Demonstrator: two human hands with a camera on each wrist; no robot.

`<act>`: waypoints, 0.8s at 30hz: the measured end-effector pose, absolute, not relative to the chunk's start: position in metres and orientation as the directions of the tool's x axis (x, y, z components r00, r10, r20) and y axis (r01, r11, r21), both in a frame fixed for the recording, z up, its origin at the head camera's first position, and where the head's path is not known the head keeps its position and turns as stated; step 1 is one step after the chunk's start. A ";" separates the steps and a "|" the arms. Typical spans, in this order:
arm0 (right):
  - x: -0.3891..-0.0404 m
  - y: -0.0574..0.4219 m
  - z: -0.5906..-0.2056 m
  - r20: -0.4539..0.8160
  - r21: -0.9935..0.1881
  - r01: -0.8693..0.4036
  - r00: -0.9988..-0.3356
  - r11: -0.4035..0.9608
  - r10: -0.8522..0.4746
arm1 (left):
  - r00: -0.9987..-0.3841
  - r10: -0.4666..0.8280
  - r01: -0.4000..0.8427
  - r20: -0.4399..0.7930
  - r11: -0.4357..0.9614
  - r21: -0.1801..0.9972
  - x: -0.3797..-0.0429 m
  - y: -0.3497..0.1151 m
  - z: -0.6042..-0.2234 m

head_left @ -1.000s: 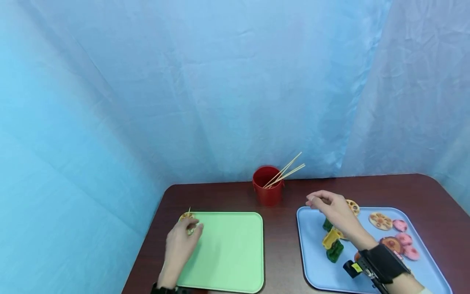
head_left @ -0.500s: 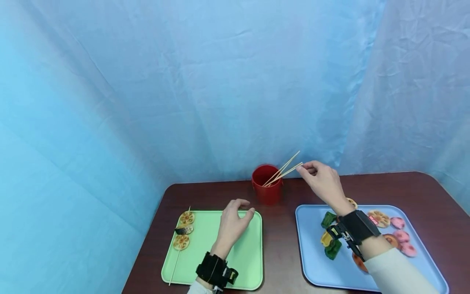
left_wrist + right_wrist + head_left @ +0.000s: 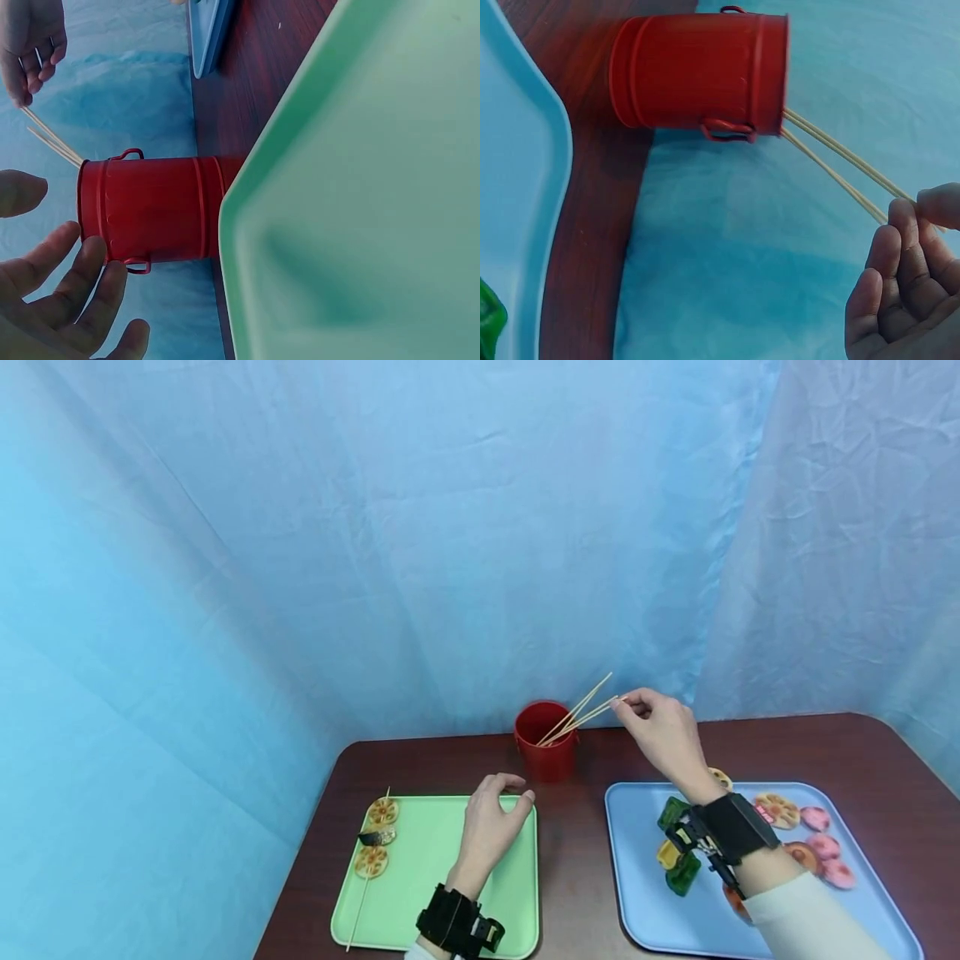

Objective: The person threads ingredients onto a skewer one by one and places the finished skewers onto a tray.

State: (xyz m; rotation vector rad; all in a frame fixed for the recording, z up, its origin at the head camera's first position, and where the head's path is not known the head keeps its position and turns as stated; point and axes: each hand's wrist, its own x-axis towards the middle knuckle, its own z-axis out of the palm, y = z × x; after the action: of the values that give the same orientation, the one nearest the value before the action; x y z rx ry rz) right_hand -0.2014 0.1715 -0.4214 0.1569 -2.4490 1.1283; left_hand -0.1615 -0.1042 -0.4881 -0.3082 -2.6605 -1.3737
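Observation:
My right hand (image 3: 662,733) pinches the upper end of a thin bamboo skewer (image 3: 847,154) between thumb and fingertips. Its lower part is inside a small red bucket (image 3: 550,765), where several other skewers (image 3: 592,692) lean against the rim. Over the right side of the green tray (image 3: 427,918) hovers my left hand (image 3: 486,835), fingers loosely bent and holding nothing. Along that tray's left side lies a loaded skewer (image 3: 358,914) with two lotus root slices (image 3: 371,862) and a dark-edged piece (image 3: 377,835) between them.
A blue tray (image 3: 637,910) stands on the right of the dark wooden table (image 3: 573,860). On it are green pieces (image 3: 681,874), a yellow piece (image 3: 667,855), pink pieces (image 3: 836,873), another lotus root slice (image 3: 777,811) and round brown pieces. Blue cloth (image 3: 480,543) hangs behind the table.
My left hand has left the loaded skewer and moved right across the green tray. My right hand has gone up and left from above the blue tray and taken hold of a skewer end.

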 end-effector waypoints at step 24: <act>-0.128 0.223 -0.411 0.295 -0.953 -0.247 -0.882 0.174 0.366 | -0.964 0.099 0.264 0.247 0.474 0.840 -0.158 -0.097 -0.490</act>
State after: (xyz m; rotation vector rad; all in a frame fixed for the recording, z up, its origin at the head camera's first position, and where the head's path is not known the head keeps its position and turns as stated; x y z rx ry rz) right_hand -0.1280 0.2233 -0.4106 -0.1118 -1.9930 1.7567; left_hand -0.1578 -0.0971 -0.4895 -0.3173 -2.5523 -1.4993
